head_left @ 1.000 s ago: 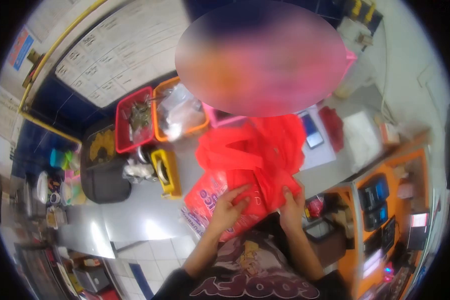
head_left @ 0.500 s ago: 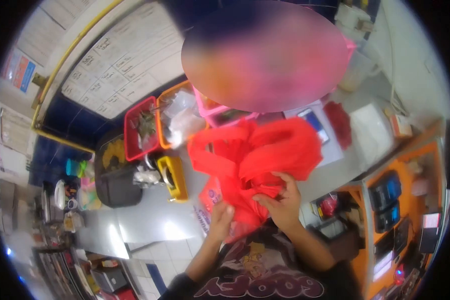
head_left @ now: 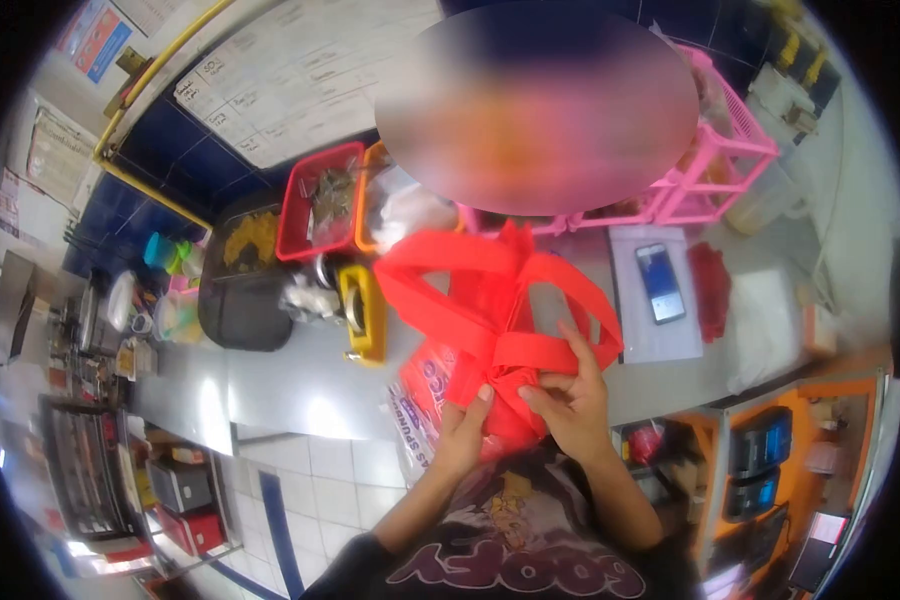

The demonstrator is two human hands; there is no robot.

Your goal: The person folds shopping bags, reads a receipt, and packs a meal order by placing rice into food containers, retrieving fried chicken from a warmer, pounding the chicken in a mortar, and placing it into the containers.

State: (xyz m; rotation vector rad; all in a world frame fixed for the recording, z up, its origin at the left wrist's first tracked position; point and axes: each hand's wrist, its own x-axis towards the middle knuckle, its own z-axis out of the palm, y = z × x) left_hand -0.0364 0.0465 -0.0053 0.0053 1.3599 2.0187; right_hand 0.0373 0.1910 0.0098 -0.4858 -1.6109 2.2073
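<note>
A red fabric bag point(head_left: 495, 345) with two looped handles is gathered in front of my body at the counter's edge. My left hand point(head_left: 465, 425) grips its lower left side, with the thumb pressed on the fabric. On the right side, my right hand point(head_left: 570, 405) pinches the bunched fabric between thumb and fingers, and its index finger points up beside a handle. Below and left of the bag lies a printed red and white plastic package point(head_left: 422, 395), partly covered by it.
On the metal counter point(head_left: 305, 390) stand a yellow tape dispenser point(head_left: 367, 325), a red basket point(head_left: 320, 200), an orange basket point(head_left: 402, 205) and a black container point(head_left: 245, 310). A phone point(head_left: 660, 283) rests on white paper at the right, near pink baskets point(head_left: 715, 190).
The bag has been gathered, with its handles now standing up in separate loops. Both my hands have moved from its flat front to the bunched fabric. The view has shifted.
</note>
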